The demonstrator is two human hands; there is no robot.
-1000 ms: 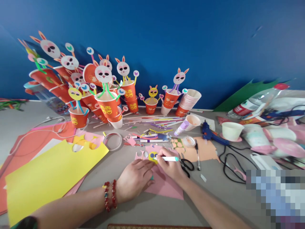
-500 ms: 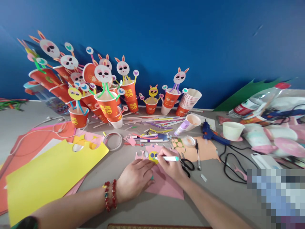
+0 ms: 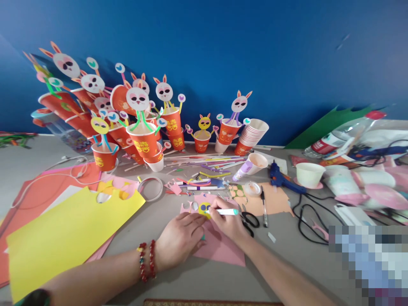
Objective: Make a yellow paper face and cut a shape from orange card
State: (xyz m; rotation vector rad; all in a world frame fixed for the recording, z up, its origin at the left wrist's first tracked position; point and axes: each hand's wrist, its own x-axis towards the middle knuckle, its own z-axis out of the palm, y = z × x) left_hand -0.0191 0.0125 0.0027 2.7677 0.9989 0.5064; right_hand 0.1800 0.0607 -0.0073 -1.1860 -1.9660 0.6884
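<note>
A white marker with a teal end (image 3: 227,211) is pinched in my right hand (image 3: 228,221), its tip at a small yellow paper circle (image 3: 204,208) bearing two dark eye shapes. My left hand (image 3: 181,238) lies low over a pink paper sheet (image 3: 219,246), its fingertips against the lower edge of the circle. Between its fingers and thumb shows a small teal piece (image 3: 203,237), which looks like the marker's cap; the rest of it is hidden. Black-handled scissors (image 3: 250,219) lie beside my right hand, partly covered.
Red paper cups with rabbit faces (image 3: 140,140) stand along the blue wall. Yellow card (image 3: 70,238) lies left, near a tape roll (image 3: 151,189). Paper strips (image 3: 207,160), a glue stick (image 3: 242,170), a pen (image 3: 264,208) and a blue glue gun (image 3: 282,180) with its cable lie beyond and right.
My right hand and the marker have shifted very slightly left over the yellow circle. My left hand stays in place.
</note>
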